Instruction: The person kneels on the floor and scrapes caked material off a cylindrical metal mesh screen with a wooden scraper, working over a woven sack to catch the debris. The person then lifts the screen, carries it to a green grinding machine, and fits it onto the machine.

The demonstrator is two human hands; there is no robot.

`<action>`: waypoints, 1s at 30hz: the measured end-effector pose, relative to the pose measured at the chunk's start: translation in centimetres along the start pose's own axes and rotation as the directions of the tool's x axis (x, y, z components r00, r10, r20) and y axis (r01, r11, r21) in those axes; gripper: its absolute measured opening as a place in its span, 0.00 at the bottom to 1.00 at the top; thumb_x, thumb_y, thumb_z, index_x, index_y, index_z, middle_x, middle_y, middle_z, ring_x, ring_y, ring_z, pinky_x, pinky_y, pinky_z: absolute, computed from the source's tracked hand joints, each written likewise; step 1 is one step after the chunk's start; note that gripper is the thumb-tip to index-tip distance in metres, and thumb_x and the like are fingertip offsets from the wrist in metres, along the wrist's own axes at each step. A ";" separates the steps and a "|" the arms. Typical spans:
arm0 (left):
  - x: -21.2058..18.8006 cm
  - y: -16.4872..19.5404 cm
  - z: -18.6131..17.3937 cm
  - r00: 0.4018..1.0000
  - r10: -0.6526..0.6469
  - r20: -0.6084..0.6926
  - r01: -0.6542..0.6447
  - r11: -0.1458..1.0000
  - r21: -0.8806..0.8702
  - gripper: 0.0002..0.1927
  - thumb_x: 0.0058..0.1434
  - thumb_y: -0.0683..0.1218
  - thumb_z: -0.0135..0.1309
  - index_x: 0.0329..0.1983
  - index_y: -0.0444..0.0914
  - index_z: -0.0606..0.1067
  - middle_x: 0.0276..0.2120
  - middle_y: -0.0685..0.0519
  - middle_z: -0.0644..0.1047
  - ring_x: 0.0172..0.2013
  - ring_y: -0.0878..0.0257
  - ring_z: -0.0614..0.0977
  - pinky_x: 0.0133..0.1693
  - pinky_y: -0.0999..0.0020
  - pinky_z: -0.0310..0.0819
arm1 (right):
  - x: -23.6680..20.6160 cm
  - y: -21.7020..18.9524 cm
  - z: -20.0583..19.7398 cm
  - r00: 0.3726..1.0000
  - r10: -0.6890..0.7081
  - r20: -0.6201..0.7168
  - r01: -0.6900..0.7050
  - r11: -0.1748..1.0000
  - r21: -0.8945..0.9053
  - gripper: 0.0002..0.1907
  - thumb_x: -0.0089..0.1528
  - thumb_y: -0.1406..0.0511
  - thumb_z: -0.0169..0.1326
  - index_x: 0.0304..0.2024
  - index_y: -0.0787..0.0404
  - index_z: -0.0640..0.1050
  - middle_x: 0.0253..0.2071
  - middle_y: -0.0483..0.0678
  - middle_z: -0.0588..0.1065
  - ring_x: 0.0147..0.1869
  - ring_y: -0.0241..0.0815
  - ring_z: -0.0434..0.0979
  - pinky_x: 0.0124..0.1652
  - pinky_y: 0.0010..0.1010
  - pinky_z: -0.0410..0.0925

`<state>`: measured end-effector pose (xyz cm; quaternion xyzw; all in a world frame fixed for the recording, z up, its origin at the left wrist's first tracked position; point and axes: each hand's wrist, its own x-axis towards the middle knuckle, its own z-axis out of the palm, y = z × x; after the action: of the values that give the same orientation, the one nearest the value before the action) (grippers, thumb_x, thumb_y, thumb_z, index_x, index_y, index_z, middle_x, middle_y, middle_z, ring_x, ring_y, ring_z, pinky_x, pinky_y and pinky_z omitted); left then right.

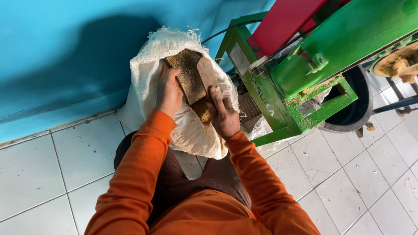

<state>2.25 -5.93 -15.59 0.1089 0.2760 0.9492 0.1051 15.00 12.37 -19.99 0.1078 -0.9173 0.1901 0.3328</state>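
Both my hands hold a flat wooden tray (196,76) coated with brown, sawdust-like powder, tipped over the open mouth of a white woven sack (187,130). My left hand (168,91) grips the tray's left edge. My right hand (223,114) grips its lower right edge, fingers dusted with powder. The sack stands upright on the floor between my knees and the blue wall. My sleeves are orange.
A green metal machine (313,61) with a red hopper (285,19) stands right of the sack, dusted with brown powder. A dark round tub (352,117) sits under it. A blue wall (65,52) lies behind; white floor tiles (370,174) spread around.
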 end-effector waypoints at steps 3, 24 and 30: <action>-0.2 0.9 0.5 1.000 -0.013 0.015 0.013 1.000 0.007 0.21 0.66 0.41 0.47 0.63 0.40 0.66 0.53 0.49 0.74 0.55 0.56 0.77 0.58 0.57 0.73 | -1.5 -0.3 0.5 0.995 0.095 0.003 -0.095 0.993 0.073 0.29 0.69 0.66 0.57 0.71 0.56 0.67 0.41 0.58 0.75 0.36 0.55 0.77 0.34 0.42 0.74; 1.1 4.1 1.6 0.957 -0.231 -0.178 0.210 0.969 -0.129 0.10 0.70 0.49 0.50 0.48 0.39 0.74 0.37 0.53 0.81 0.37 0.59 0.82 0.42 0.55 0.79 | 7.8 -8.5 -5.0 0.987 -0.011 0.160 -0.016 0.987 0.162 0.27 0.72 0.63 0.49 0.72 0.64 0.64 0.32 0.62 0.77 0.33 0.56 0.80 0.34 0.44 0.73; 1.1 3.6 0.9 0.971 -0.220 -0.092 0.201 0.963 -0.177 0.09 0.72 0.47 0.48 0.49 0.39 0.74 0.40 0.51 0.81 0.39 0.59 0.83 0.44 0.53 0.81 | 8.1 -6.3 -7.0 0.929 0.089 0.359 -0.159 0.973 0.169 0.25 0.71 0.63 0.49 0.70 0.61 0.66 0.29 0.57 0.78 0.25 0.45 0.78 0.27 0.40 0.71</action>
<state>0.94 -8.18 -12.69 0.0172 0.2113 0.9569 0.1987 14.90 9.04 -8.01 0.1134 -0.9437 0.2774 0.1400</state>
